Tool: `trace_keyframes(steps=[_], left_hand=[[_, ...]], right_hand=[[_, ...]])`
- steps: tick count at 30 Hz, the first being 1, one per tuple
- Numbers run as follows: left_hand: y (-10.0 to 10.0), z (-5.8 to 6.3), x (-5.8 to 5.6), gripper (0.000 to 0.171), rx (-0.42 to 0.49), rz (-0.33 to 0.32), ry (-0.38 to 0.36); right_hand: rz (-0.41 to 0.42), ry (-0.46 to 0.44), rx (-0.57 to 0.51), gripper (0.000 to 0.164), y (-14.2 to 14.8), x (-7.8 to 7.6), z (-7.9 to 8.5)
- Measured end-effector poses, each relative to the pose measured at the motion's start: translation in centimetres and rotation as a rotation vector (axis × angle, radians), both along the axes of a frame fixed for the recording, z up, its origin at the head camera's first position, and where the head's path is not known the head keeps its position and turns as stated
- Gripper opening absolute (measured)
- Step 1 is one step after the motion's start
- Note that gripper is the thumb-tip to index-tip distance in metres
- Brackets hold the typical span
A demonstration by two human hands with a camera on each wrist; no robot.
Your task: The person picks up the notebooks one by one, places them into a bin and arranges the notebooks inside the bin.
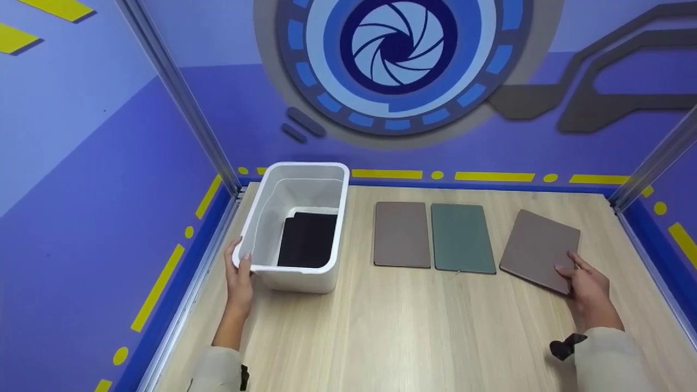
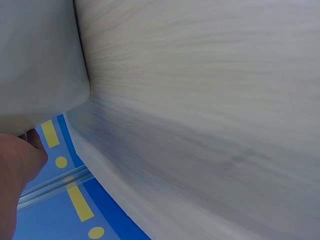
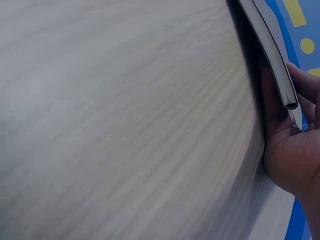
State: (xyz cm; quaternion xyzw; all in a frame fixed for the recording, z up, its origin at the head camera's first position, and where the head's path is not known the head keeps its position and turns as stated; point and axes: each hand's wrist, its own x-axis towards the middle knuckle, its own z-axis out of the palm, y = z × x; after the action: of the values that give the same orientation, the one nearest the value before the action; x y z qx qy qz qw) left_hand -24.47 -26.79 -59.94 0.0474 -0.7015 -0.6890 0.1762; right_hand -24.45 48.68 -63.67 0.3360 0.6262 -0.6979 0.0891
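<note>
My left hand (image 1: 239,275) grips the near left corner of a white plastic bin (image 1: 340,218) by its rim. Inside the bin lie dark, flat items (image 1: 307,239), at least two, overlapping. On the right, my right hand (image 1: 588,283) pinches the lower right corner of a brown notebook (image 1: 539,250), which sits turned at an angle. The right wrist view shows the pale page edge of this notebook (image 3: 272,55) between thumb and fingers. A green notebook (image 1: 463,238) lies flat to its left, and another brown notebook (image 1: 402,234) lies beside the green one.
The wooden tabletop (image 1: 403,332) runs under everything. Blue-purple panels (image 1: 218,103) with yellow marks stand at the back and both sides. A metal post (image 1: 185,92) rises at the back left corner, close to the bin.
</note>
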Motion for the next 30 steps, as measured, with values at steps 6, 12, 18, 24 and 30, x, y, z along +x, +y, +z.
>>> trace_keyframes(steps=[6,12,18,24,30], left_hand=[[0.06,0.00,0.01,0.050,0.007,-0.005,-0.001],[0.01,-0.07,-0.05,0.049,0.010,-0.012,0.008],[-0.03,-0.04,0.02,0.049,0.003,-0.003,0.002],[0.03,0.08,-0.05,0.049,0.012,-0.012,-0.005],[-0.07,-0.09,0.05,0.049,0.015,-0.009,0.001]], right_hand=[[0.017,-0.012,0.023,0.086,0.15,0.14,0.12],[0.025,-0.015,0.005,0.086,0.22,0.22,0.06],[0.027,-0.019,0.007,0.087,0.18,0.24,0.21],[0.011,-0.023,0.026,0.086,0.18,0.16,0.15],[0.030,-0.011,0.065,0.084,0.16,0.11,0.00]])
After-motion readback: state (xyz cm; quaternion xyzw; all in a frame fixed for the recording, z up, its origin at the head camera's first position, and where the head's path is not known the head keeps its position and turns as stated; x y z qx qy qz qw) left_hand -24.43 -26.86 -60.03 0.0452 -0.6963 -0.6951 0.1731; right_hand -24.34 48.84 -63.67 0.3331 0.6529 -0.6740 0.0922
